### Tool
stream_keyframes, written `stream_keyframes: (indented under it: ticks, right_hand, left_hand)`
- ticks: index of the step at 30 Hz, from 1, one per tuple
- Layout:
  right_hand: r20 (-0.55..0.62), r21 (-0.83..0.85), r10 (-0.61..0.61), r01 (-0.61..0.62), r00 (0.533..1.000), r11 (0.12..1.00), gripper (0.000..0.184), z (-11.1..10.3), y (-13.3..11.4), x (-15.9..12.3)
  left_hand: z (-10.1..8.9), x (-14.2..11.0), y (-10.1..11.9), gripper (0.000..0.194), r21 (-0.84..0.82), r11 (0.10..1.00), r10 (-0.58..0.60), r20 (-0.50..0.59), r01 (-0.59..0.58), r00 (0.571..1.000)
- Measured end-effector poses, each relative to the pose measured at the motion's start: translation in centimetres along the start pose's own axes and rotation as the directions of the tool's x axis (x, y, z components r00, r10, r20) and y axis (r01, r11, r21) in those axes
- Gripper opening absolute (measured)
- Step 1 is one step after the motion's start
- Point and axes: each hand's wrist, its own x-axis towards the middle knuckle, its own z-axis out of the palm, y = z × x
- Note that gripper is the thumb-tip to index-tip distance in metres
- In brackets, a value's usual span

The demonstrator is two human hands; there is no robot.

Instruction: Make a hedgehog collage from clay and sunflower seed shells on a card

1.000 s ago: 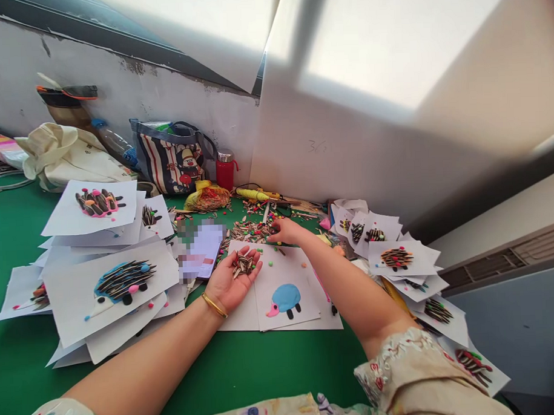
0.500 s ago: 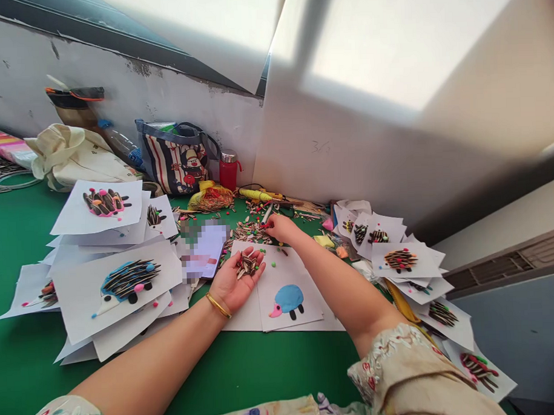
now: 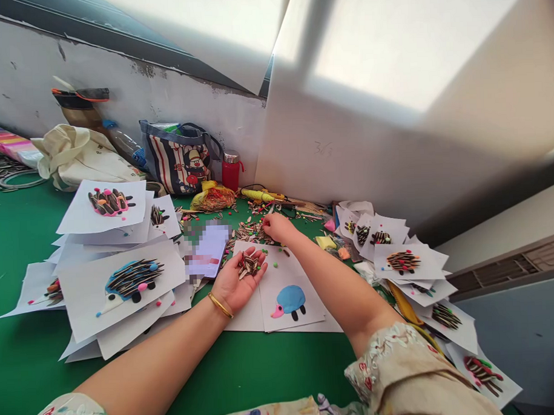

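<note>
My left hand (image 3: 238, 280) lies palm up with fingers curved, cupping a small heap of striped sunflower seeds (image 3: 248, 265). Beyond it, my right hand (image 3: 278, 227) reaches down to the loose seed pile (image 3: 250, 232), its fingers pinched together; their tips are partly hidden, so what is between them cannot be made out. Between my forearms, a white sheet (image 3: 274, 319) bears a blue clay hedgehog (image 3: 290, 298) with a pink snout and black feet, its back bare of seeds. Small green clay balls (image 3: 275, 265) lie near the sheet's top.
Stacks of finished hedgehog cards stand at left (image 3: 81, 311) and right (image 3: 428, 255). A phone (image 3: 210, 252) lies beside my left hand. Against the wall are a striped bag (image 3: 178, 159), a red bottle (image 3: 231, 171) and a yellow glue gun (image 3: 261, 196). Yellow clay (image 3: 325, 242) sits to the right.
My right hand has shifted slightly at the seed pile, its fingers drawn in closer together. My left hand still cups its seeds. The whole view has moved a little.
</note>
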Motion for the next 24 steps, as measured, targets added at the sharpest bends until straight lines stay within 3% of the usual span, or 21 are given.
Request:
stream_keyframes:
  ticks: [5, 8, 10, 14, 16, 21, 24]
  right_hand:
    - [0.148, 0.185, -0.146, 0.118, 0.978, 0.976, 0.016, -1.6, -2.1, -1.9]
    - [0.345, 0.362, -0.299, 0.168, 0.89, 0.917, 0.015, -2.2, -3.2, -3.1]
    - [0.393, 0.424, -0.35, 0.171, 0.85, 0.889, 0.017, -2.3, -3.3, -3.2]
    - [0.196, 0.186, -0.223, 0.187, 0.955, 0.964, 0.027, -1.7, -2.1, -1.4]
    - [0.121, 0.089, -0.176, 0.166, 0.977, 0.982, 0.028, -1.0, -1.6, -0.1]
    - [0.052, -0.062, -0.234, 0.237, 0.971, 0.97, 0.068, 1.3, -2.2, 1.7]
    - [0.045, -0.122, -0.252, 0.256, 0.967, 0.959, 0.065, 2.6, -3.2, 1.9]
  left_hand:
    - [0.2, -0.1, 0.2, 0.026, -0.023, 1.0, 0.002, 0.02, -0.002, 1.0]
    - [0.2, -0.2, 0.2, 0.028, -0.038, 0.999, 0.02, 0.052, -0.018, 0.998]
    - [0.2, -0.1, 0.2, 0.028, -0.054, 0.998, 0.03, 0.051, -0.028, 0.998]
    - [0.4, -0.2, 0.1, 0.024, -0.061, 0.998, 0.02, -0.031, -0.022, 0.999]
    - [0.5, -0.3, 0.1, 0.022, -0.058, 0.998, 0.012, -0.057, -0.016, 0.998]
    - [0.4, -0.3, 0.0, 0.022, -0.051, 0.999, 0.013, -0.049, -0.015, 0.999]
    - [0.3, -0.2, 0.0, 0.022, -0.049, 0.999, 0.006, -0.037, -0.008, 0.999]
